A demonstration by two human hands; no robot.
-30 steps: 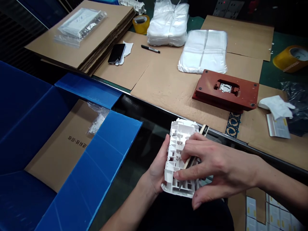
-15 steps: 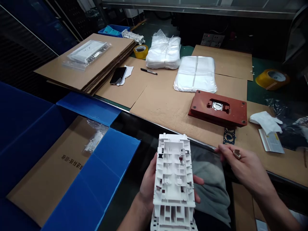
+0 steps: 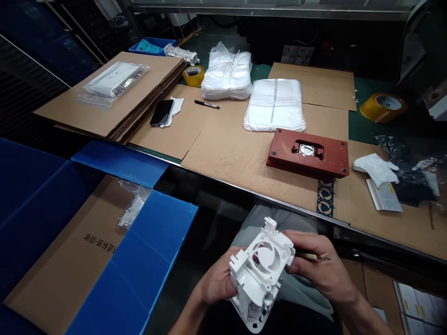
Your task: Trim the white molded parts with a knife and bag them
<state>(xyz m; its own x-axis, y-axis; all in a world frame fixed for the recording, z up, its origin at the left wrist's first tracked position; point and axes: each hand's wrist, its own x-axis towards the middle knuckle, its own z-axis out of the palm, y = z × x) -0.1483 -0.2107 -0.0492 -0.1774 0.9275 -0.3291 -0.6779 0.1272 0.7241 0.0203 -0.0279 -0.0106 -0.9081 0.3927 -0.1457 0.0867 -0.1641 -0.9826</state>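
A white moulded plastic part (image 3: 260,274) with ribs and a round opening sits between both hands over my lap, turned so its end faces up. My left hand (image 3: 217,281) is closed on its left side from below. My right hand (image 3: 319,267) grips its right edge, fingers curled, with a thin tool (image 3: 312,255) tucked between the fingers and pointing right.
A table edge (image 3: 244,188) runs just ahead, covered in cardboard. On it lie a red fixture block (image 3: 309,153), plastic bag stacks (image 3: 274,104), a phone (image 3: 161,112), a pen (image 3: 206,104) and tape rolls (image 3: 382,106). An open blue corrugated box (image 3: 139,260) stands at my left.
The white part has been turned from lying lengthwise to end-up. My right hand has come back from the table edge onto the part. The view has shifted slightly.
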